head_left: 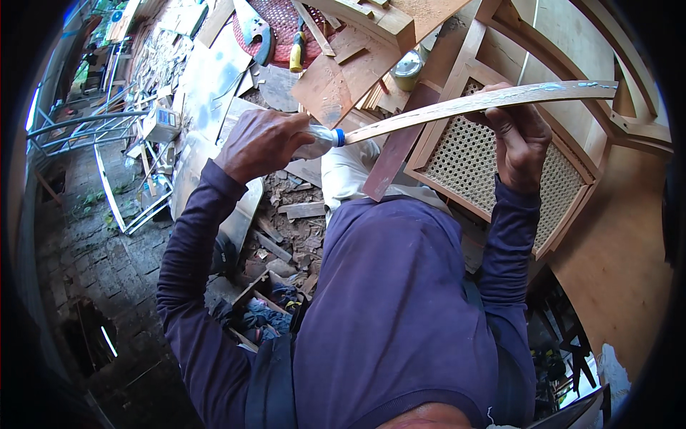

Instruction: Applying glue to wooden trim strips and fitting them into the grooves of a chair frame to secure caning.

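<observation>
My left hand (261, 143) is closed around a clear plastic bottle (312, 146) with a blue cap. The bottle lies tipped on its side, its cap against the near end of a thin, curved wooden strip (421, 114). White glue (525, 93) runs along the strip's upper face, thickest toward the far right end. My right hand (516, 139) grips the strip from below, past its middle, with the fingers partly hidden behind it. Below the strip, beside my right wrist, is a wooden frame with a woven cane panel (461, 154).
A reddish-brown board (400, 146) leans beside the cane panel. Ahead lie a yellow-handled screwdriver (297, 53), a handsaw (259, 32) and a lidded jar (407, 68). Curved wooden framing (557, 43) stands at the right. Wood scraps (300, 211) litter the ground at my left.
</observation>
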The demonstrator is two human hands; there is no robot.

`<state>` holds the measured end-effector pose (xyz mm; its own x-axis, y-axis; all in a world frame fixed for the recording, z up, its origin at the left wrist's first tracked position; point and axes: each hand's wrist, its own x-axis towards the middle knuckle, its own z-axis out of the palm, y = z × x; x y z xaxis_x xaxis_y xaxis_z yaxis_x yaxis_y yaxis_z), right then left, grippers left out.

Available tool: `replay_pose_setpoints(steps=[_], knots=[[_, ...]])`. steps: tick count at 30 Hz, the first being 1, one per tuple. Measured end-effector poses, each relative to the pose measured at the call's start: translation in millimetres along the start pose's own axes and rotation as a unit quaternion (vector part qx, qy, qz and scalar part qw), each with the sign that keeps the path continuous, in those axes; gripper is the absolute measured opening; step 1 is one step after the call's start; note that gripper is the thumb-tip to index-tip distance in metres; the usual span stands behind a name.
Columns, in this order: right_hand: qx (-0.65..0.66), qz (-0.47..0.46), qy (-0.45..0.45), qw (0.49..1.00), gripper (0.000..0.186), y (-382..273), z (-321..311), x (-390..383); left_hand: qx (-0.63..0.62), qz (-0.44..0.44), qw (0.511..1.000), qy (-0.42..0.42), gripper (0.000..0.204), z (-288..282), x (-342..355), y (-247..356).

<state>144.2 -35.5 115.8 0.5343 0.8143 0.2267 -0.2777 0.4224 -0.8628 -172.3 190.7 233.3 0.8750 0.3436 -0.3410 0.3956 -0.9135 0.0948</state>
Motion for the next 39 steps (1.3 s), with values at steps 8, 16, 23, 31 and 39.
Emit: replay_pose_setpoints(steps=[8, 16, 23, 31, 39], knots=[[0.011, -0.002, 0.003, 1.000, 0.029, 4, -6, -2, -0.038, 0.014, 0.999, 0.026, 0.021, 10, -7, -9], [0.021, 0.011, 0.020, 1.000, 0.029, 8, -5, -1, -0.034, 0.003, 0.999, 0.036, 0.021, 14, -7, -9], [0.047, 0.012, 0.040, 0.998, 0.026, 12, -11, -1, -0.017, -0.005, 0.999, 0.048, 0.023, 16, -4, -7], [0.078, 0.019, 0.057, 0.995, 0.027, 12, -27, -3, -0.028, -0.011, 0.994, 0.102, 0.024, 20, -7, -12], [0.079, 0.024, 0.063, 0.995, 0.027, 16, -29, -3, -0.035, 0.003, 0.989, 0.141, 0.024, 5, -10, -10]])
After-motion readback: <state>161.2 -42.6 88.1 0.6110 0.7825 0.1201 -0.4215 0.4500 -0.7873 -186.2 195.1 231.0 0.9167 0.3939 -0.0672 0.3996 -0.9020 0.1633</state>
